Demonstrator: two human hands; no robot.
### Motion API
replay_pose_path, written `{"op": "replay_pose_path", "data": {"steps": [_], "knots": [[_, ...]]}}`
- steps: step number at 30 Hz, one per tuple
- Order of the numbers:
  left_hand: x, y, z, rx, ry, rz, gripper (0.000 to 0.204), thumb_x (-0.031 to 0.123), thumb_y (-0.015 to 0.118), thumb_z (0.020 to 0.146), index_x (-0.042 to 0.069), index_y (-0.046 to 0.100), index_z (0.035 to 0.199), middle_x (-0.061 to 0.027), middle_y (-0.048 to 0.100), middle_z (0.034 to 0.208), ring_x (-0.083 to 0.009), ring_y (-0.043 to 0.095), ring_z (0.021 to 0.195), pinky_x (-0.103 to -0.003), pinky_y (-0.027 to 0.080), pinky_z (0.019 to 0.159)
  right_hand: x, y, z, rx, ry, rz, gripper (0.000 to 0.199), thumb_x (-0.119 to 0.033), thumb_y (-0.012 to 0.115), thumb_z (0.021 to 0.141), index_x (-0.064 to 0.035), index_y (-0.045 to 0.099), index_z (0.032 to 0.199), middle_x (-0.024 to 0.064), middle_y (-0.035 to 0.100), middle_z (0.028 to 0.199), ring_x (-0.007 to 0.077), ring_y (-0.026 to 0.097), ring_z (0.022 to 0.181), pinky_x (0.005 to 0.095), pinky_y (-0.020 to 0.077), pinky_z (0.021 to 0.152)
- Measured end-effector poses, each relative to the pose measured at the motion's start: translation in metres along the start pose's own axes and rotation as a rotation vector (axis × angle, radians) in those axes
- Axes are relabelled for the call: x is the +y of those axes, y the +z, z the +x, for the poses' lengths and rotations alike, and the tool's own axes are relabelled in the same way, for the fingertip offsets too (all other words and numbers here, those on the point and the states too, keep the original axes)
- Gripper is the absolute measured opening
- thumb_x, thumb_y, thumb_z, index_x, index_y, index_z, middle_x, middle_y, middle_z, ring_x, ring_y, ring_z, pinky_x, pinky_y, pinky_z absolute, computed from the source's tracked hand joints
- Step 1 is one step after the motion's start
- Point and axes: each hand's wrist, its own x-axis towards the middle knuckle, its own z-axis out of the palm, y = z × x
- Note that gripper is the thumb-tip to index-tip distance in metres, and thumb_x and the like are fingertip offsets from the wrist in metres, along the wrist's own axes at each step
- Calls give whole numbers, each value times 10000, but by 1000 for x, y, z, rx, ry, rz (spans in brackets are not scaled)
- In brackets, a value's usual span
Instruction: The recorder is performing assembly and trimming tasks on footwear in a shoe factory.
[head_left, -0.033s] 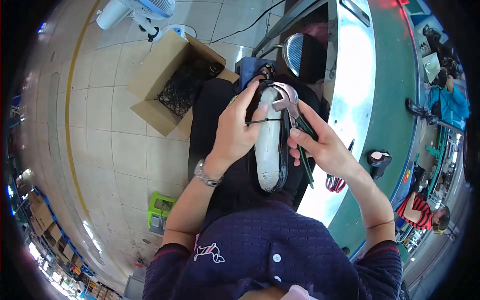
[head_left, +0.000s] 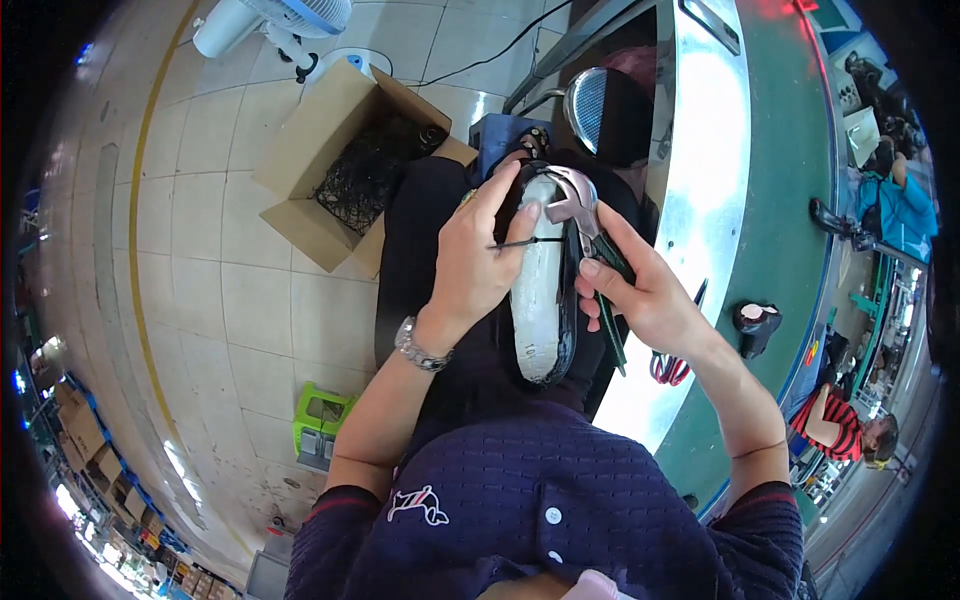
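- A long white shoe form wrapped in a black upper point(head_left: 540, 290) is held upright over the lap, between the two hands, just beside the edge of the green conveyor table point(head_left: 790, 230).
- A thin black lace or strap point(head_left: 520, 243) is seen stretched across the top part of the form; it is best kept taut so that it does not slip.
- The left hand point(head_left: 480, 265) is closed about the left side of the form, with the fingertips pressed on the black strand; a firm, steady grip is called for here.
- The right hand point(head_left: 640, 295) is closed on green-handled metal pincers point(head_left: 585, 225), whose head is laid against the top of the form; the pull is probably best made short and even, so that the black material is not torn.
- Whether the pincers actually bite the material cannot be told.
- An open cardboard box of dark parts point(head_left: 350, 165) stands on the tiled floor point(head_left: 220, 280), well apart to the left.
- Red-handled pliers point(head_left: 672, 368) lie on the table near the right forearm.
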Motion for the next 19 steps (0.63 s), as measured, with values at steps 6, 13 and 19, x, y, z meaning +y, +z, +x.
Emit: {"op": "replay_pose_path", "data": {"steps": [6,13,19], "knots": [[1,10,6,165,198,100,257,84,604,911,22,646,1157,-176,689,1028,-289,682,872,-330,522,760,15,-1,0,98,-116,-210,620,-77,479,998,-68,155,1527,39,528,803,111,559,681,281,508,622],[-7,-9,12,9,391,123,272,-14,578,881,34,653,1138,-160,682,1096,-301,682,939,-345,534,806,-25,-15,-8,56,26,-721,563,-79,493,985,-104,257,1495,95,579,662,175,586,594,335,502,602],[-14,-14,9,-154,388,327,595,1,650,674,60,589,1262,-214,562,1295,-358,633,1032,-374,523,877,-56,-9,-23,142,-286,-1012,628,-114,567,947,-135,259,1495,252,676,866,352,704,793,464,508,697]]}}
